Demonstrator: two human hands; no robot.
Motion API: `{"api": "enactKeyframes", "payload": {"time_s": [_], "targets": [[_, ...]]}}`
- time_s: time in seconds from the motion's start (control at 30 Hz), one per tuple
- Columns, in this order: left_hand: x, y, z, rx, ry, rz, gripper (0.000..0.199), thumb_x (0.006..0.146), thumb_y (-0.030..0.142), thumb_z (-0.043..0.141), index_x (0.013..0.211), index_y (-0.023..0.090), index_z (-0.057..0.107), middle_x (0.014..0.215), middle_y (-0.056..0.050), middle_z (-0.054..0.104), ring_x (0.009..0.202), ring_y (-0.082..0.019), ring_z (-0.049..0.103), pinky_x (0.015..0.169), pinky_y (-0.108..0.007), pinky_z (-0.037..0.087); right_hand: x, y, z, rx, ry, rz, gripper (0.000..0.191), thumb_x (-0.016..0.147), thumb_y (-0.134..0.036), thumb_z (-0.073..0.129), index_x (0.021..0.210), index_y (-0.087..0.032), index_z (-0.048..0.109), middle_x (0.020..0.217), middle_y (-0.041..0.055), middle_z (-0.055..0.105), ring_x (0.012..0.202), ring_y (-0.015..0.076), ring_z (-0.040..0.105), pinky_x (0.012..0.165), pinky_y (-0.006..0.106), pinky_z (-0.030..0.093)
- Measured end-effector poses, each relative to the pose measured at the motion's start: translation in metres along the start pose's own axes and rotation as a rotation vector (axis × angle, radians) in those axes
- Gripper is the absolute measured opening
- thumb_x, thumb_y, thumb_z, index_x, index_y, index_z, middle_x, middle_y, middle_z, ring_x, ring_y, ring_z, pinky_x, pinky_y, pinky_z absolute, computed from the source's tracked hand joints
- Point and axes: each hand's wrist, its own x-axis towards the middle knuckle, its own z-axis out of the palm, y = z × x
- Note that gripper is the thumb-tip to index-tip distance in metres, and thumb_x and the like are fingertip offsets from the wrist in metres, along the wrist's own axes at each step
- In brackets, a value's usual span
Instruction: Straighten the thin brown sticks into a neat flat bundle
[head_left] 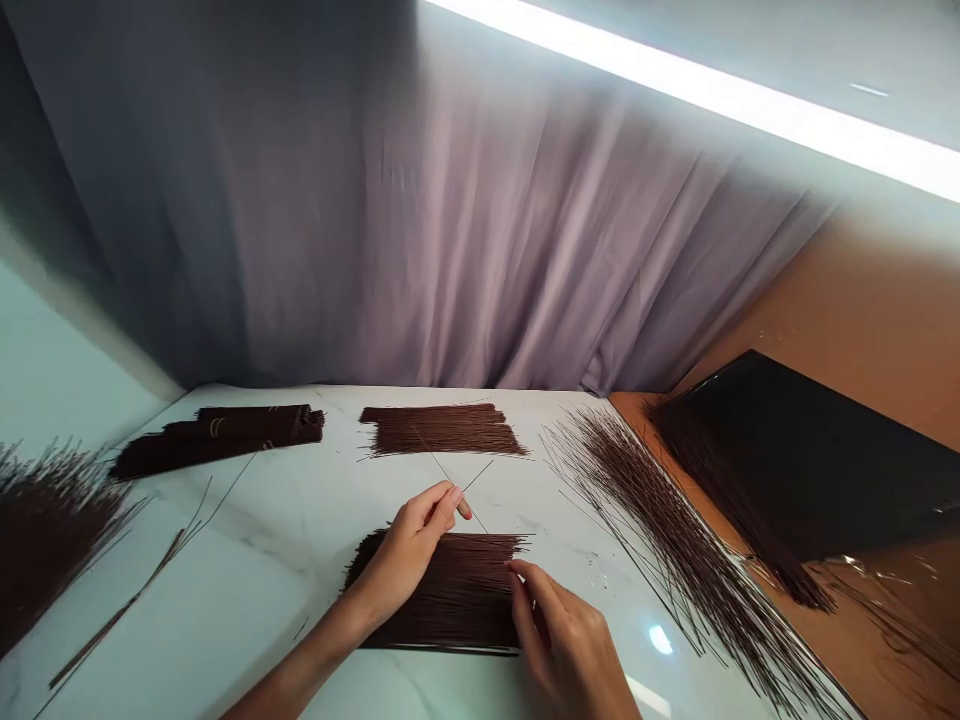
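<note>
In front of me a flat layer of thin dark brown sticks (457, 590) lies crosswise on the white table. My left hand (416, 540) is raised over its far left part, thumb and fingers pinched on thin brown sticks (442, 468) that jut out at differing angles. At the layer's right end is my right hand (566, 630), its thumb and index finger closed together by the stick ends. Whatever is in that pinch is too small to make out.
A second flat stack of sticks (446, 430) lies farther back, with wrapped dark bundles (225, 435) to its left. Loose sticks spread along the right (675, 530) and far left (52, 540). A black sheet (795, 460) rests on the brown surface beyond the table's right edge.
</note>
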Motion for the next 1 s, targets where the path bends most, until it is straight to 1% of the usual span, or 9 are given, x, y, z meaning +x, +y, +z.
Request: {"api": "enactKeyframes", "payload": {"time_s": [0.1, 0.2, 0.33, 0.5, 0.57, 0.63, 0.7, 0.83, 1.0], "targets": [[0.0, -0.0007, 0.0024, 0.001, 0.025, 0.001, 0.04, 0.101, 0.054, 0.044, 0.082, 0.023, 0.059, 0.066, 0.006, 0.033, 0.063, -0.015, 0.032, 0.06, -0.027, 0.028, 0.0002, -0.0025, -0.0003, -0.004, -0.049, -0.008, 0.021, 0.107, -0.025, 0.038, 0.11, -0.021, 0.058, 0.074, 0.0022, 0.071, 0.054, 0.0155, 0.065, 0.048, 0.025, 0.042], [0.0009, -0.0039, 0.0041, -0.016, 0.035, -0.007, 0.038, 0.1, 0.055, 0.047, 0.085, 0.022, 0.06, 0.066, 0.006, 0.031, 0.062, -0.014, 0.029, 0.058, -0.026, 0.026, -0.0004, -0.0032, 0.0014, 0.012, -0.055, -0.022, 0.019, 0.106, -0.023, 0.037, 0.112, -0.021, 0.056, 0.073, 0.0013, 0.07, 0.052, 0.0148, 0.064, 0.048, 0.025, 0.041], [0.0021, -0.0079, 0.0051, -0.056, 0.036, -0.01, 0.038, 0.099, 0.056, 0.049, 0.084, 0.022, 0.057, 0.065, 0.007, 0.026, 0.06, -0.013, 0.023, 0.055, -0.026, 0.021, -0.0007, -0.0038, 0.0028, 0.033, -0.075, -0.014, 0.019, 0.106, -0.022, 0.037, 0.115, -0.021, 0.054, 0.074, 0.0008, 0.069, 0.053, 0.0144, 0.063, 0.049, 0.025, 0.041], [0.0028, -0.0083, 0.0051, -0.059, 0.055, -0.022, 0.038, 0.097, 0.056, 0.052, 0.083, 0.021, 0.056, 0.063, 0.008, 0.027, 0.057, -0.012, 0.019, 0.052, -0.026, 0.016, 0.0019, -0.0061, 0.0011, 0.051, -0.014, -0.031, 0.02, 0.107, -0.023, 0.036, 0.113, -0.02, 0.055, 0.071, 0.0003, 0.067, 0.05, 0.0132, 0.061, 0.046, 0.023, 0.039], [0.0037, -0.0075, 0.0048, -0.04, 0.067, -0.023, 0.039, 0.097, 0.056, 0.052, 0.081, 0.021, 0.056, 0.06, 0.009, 0.026, 0.055, -0.011, 0.02, 0.051, -0.025, 0.018, 0.0037, -0.0072, -0.0006, 0.049, -0.018, -0.048, 0.019, 0.107, -0.021, 0.036, 0.113, -0.019, 0.054, 0.07, -0.0002, 0.067, 0.049, 0.0129, 0.06, 0.047, 0.023, 0.041], [0.0048, -0.0066, 0.0043, -0.003, 0.09, -0.007, 0.039, 0.097, 0.054, 0.054, 0.079, 0.02, 0.057, 0.055, 0.009, 0.029, 0.054, -0.011, 0.027, 0.052, -0.024, 0.023, 0.0056, -0.0082, -0.0028, 0.038, -0.041, -0.062, 0.018, 0.107, -0.02, 0.037, 0.113, -0.018, 0.054, 0.069, -0.0004, 0.066, 0.049, 0.0129, 0.06, 0.048, 0.023, 0.042], [0.0056, -0.0054, 0.0038, 0.016, 0.111, -0.016, 0.04, 0.096, 0.054, 0.056, 0.076, 0.019, 0.058, 0.054, 0.008, 0.036, 0.054, -0.011, 0.034, 0.052, -0.023, 0.026, 0.0068, -0.0087, -0.0046, 0.03, -0.067, -0.069, 0.017, 0.107, -0.019, 0.038, 0.112, -0.018, 0.054, 0.069, -0.0001, 0.067, 0.05, 0.0131, 0.061, 0.049, 0.022, 0.043], [0.0046, -0.0025, 0.0036, -0.038, 0.094, -0.075, 0.042, 0.095, 0.056, 0.055, 0.077, 0.019, 0.06, 0.062, 0.005, 0.046, 0.048, -0.009, 0.03, 0.045, -0.022, 0.02, 0.006, -0.0078, -0.004, 0.037, -0.034, -0.077, 0.019, 0.107, -0.021, 0.036, 0.114, -0.019, 0.054, 0.069, 0.0002, 0.066, 0.051, 0.014, 0.062, 0.05, 0.023, 0.044], [0.0018, 0.0, 0.0034, -0.022, 0.092, -0.026, 0.041, 0.097, 0.052, 0.054, 0.077, 0.017, 0.062, 0.065, 0.005, 0.047, 0.049, -0.008, 0.03, 0.047, -0.022, 0.023, 0.0027, -0.0038, 0.0007, 0.039, -0.015, -0.072, 0.02, 0.107, -0.021, 0.036, 0.116, -0.019, 0.054, 0.071, 0.0009, 0.066, 0.053, 0.0149, 0.061, 0.051, 0.025, 0.042]]}}
